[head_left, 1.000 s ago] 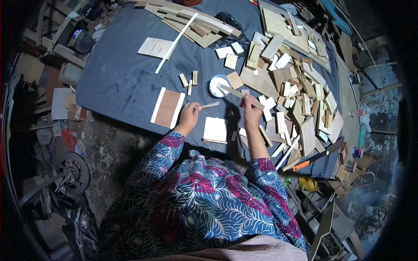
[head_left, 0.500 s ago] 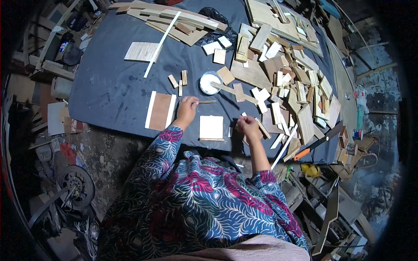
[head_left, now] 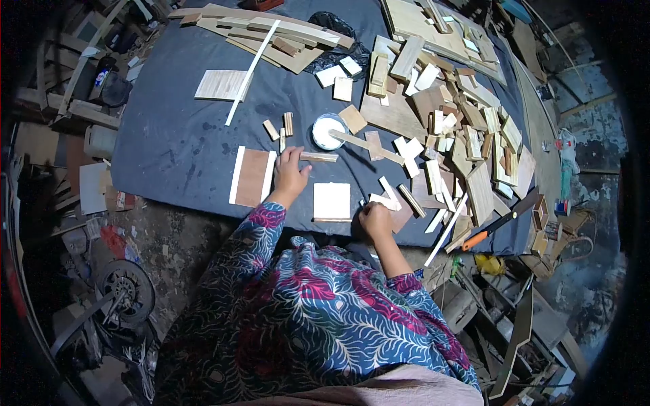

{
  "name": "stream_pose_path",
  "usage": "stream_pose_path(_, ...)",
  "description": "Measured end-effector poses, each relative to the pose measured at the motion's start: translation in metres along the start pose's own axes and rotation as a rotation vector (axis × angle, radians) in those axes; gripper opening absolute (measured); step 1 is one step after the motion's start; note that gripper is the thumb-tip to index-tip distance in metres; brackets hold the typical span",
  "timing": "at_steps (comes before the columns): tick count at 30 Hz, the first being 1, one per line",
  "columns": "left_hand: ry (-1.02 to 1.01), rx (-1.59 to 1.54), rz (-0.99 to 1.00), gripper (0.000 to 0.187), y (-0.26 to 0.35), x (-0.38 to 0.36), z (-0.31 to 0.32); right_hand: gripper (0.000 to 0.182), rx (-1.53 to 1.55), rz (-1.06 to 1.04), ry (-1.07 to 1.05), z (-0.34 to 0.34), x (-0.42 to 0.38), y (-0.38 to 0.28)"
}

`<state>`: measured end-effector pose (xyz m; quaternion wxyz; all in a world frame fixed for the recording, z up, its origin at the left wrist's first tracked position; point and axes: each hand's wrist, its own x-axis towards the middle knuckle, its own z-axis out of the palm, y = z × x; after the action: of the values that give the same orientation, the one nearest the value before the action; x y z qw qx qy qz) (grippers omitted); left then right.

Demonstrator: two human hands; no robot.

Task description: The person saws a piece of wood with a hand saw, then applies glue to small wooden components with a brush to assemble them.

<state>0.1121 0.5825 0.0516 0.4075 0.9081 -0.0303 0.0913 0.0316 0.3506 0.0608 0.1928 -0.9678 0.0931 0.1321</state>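
Observation:
My left hand (head_left: 290, 177) has its fingers closed on one end of a short wooden strip (head_left: 319, 156), whose wider face shows. Beside that hand lies a brown board (head_left: 254, 176) with white strips along two sides. Closer to the table edge is a white square piece (head_left: 332, 200) with a thin wooden strip along its near edge. To the right of it, my right hand (head_left: 376, 220) is curled with fingertips pinched together; what it holds, if anything, I cannot tell. Pale wood strips (head_left: 388, 196) lie just beyond that hand.
A tub of white glue (head_left: 329, 132) has a flat wooden stick (head_left: 369, 145) across its rim. Small blocks (head_left: 271, 130) lie left of it. Wood offcuts (head_left: 467, 135) pile up on the right, near an orange-handled saw (head_left: 476, 240). Longer boards (head_left: 298, 54) lie at the back.
My left hand has turned the wooden strip so its broader face shows. My right hand has moved left and nearer to my body, uncovering pale strips.

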Motion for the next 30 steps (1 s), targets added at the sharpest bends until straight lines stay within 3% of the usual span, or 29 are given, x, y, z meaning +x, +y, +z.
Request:
stream_pose_path(2,0.082,0.099,0.027,0.039,0.014,-0.009,-0.012,0.016,0.074,-0.065,0.077,-0.008,0.005,-0.005)
stream_pose_path(5,-0.187,0.005,0.271,0.036,0.031,-0.045,-0.023,0.012,0.219,-0.224,0.148,-0.016,0.025,-0.014)
stream_pose_path(8,-0.449,0.012,0.334,0.040,0.046,-0.072,-0.032,0.011,0.317,-0.330,0.134,-0.013,0.054,-0.023)
stream_pose_path(11,-0.488,0.050,0.313,0.031,0.034,-0.085,-0.021,0.011,0.298,-0.390,0.099,-0.013,0.075,-0.036)
stream_pose_path(15,-0.467,0.065,0.349,0.016,0.023,-0.093,-0.010,0.010,0.245,-0.447,0.016,-0.010,0.085,-0.046)
stream_pose_path(17,-0.354,0.090,0.429,0.010,0.022,-0.095,-0.009,0.009,0.260,-0.464,0.122,-0.003,0.087,-0.048)
stream_pose_path(20,-0.325,0.097,0.431,0.017,0.023,-0.097,-0.010,0.009,0.338,-0.448,0.245,0.004,0.090,-0.043)
stream_pose_path(24,-0.281,0.091,0.421,0.017,0.020,-0.092,-0.012,0.009,0.335,-0.313,0.279,0.001,0.090,-0.038)
stream_pose_path(30,-0.157,0.124,0.402,0.014,0.012,-0.069,-0.011,0.012,0.348,-0.275,0.289,0.002,0.088,-0.028)
